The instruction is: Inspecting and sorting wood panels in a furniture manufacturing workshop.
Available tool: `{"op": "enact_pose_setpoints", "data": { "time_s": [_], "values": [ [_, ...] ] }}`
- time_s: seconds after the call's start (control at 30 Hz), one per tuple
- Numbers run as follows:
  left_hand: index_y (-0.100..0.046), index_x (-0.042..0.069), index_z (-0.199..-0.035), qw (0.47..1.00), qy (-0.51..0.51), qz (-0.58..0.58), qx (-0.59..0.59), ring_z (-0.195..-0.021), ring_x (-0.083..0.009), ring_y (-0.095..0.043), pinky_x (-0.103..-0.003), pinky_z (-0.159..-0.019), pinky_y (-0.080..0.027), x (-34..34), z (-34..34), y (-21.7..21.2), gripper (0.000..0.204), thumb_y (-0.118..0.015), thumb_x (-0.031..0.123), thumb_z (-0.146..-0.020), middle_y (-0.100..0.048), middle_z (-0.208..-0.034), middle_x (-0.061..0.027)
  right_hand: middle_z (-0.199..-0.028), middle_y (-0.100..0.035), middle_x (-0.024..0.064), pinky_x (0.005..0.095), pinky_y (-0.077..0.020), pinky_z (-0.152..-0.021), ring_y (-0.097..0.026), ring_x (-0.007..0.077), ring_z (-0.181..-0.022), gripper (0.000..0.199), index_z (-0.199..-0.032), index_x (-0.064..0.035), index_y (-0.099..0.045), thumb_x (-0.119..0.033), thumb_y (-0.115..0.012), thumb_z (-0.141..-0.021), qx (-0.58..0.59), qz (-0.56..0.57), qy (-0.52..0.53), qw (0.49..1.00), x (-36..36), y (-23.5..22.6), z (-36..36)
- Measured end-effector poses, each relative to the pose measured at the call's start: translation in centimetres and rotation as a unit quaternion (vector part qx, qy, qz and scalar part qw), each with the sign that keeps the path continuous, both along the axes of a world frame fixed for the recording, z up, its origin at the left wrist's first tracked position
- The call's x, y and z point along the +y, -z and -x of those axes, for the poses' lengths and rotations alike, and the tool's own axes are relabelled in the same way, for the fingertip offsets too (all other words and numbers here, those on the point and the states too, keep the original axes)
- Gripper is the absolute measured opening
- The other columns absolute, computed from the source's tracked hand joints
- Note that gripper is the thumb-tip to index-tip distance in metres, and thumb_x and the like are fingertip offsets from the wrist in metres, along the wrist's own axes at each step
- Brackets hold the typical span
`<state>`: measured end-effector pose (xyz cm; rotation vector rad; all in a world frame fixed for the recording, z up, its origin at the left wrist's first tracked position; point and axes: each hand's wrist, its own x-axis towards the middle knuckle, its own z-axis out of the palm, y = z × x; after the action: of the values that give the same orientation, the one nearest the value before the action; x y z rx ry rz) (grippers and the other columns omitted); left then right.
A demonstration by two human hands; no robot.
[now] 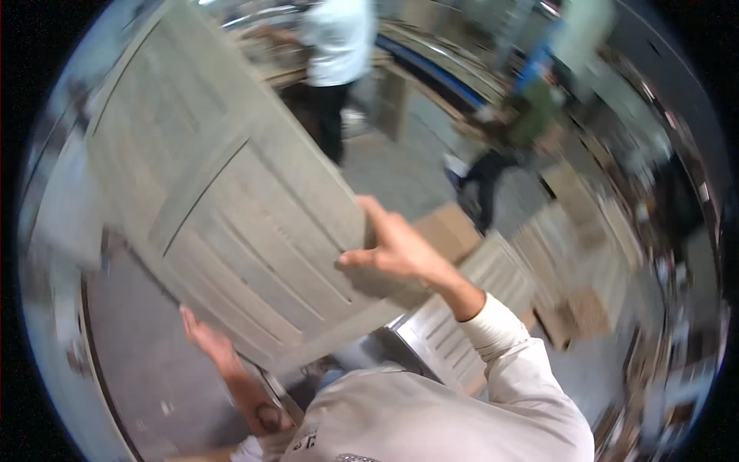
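The right hand [392, 248] reaches forward from a cream sleeve, thumb and fingers clamped on the right edge of a large grey panelled wooden door [223, 185] held tilted. The left hand [206, 339] presses under the door's lower edge, palm up, fingers hidden behind the wood, so its grip cannot be told. Beyond the right hand, two other people [332, 69] stand blurred on the floor. A slatted panel [469, 308] lies below the right forearm.

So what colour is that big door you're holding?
Pale greyish bare wood, the door; seen in the head view.
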<state>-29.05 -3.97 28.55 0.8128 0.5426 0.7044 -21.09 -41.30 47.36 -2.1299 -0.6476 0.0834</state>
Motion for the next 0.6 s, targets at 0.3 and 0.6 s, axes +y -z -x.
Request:
{"op": "enact_pose_setpoints", "data": {
  "time_s": [0.3, 0.6],
  "values": [
    [-0.055, -0.005, -0.123, 0.955, 0.214, -0.109, 0.173, -0.108, -0.0270, -0.057, -0.038, -0.095, -0.044, -24.8, -2.5, 3.1, 0.053, -0.051, 0.040, -0.096, -0.059, -0.124, -0.0127, -0.081, -0.063, 0.0263, 0.0451, -0.0483, -0.073, -0.063, 0.0413, -0.080, 0.052, -0.104, 0.0034, -0.060, -0.046, -0.058, -0.089, 0.080, -0.027, 0.536, 0.840, -22.1, 18.4, 15.8],
    [-0.066, -0.008, -0.093, 0.728, 0.440, -0.427, 0.306, -0.087, -0.0277, -0.060, -0.039, -0.083, -0.045, -46.9, -3.6, 15.3, 0.058, -0.053, 0.049, -0.093, -0.067, -0.093, -0.0155, -0.093, -0.068, 0.0226, 0.0383, -0.0470, -0.081, -0.063, 0.0270, -0.088, 0.058, -0.100, 0.0094, -0.064, -0.047, -0.052, -0.094, 0.248, -0.099, 0.776, 0.571, -31.0, 37.3, 34.8]
  ]
}}
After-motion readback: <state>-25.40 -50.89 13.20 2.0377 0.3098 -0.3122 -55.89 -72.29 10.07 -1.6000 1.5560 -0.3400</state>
